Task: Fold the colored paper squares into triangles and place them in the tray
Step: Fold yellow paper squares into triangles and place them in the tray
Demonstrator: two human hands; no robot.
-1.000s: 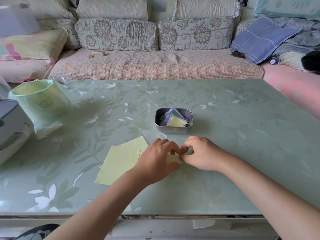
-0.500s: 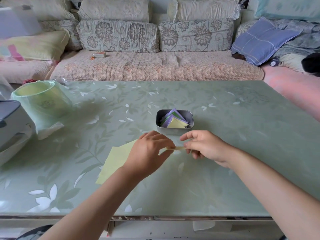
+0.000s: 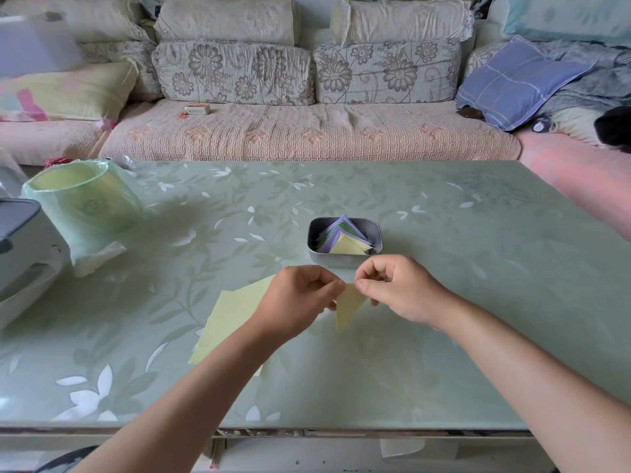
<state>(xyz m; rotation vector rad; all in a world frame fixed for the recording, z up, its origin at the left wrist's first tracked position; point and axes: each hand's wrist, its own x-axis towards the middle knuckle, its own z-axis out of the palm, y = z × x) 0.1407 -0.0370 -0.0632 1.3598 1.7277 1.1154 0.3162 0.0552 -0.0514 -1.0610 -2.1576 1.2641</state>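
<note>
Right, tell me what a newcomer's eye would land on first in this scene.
First, the hands in the middle foreground: the left hand and right hand pinch the top edge of a pale yellow folded triangle, which hangs point-down over the green floral table. Just behind them sits a small metal tray with purple, green and yellow stacked triangles in it. Flat yellow paper squares lie beneath the left forearm.

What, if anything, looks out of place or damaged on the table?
Nothing is spilled or damaged. The folded triangles in the tray lie fanned out unevenly rather than squared up. The left hand and right hand pinch a yellow triangle above the table.
</note>
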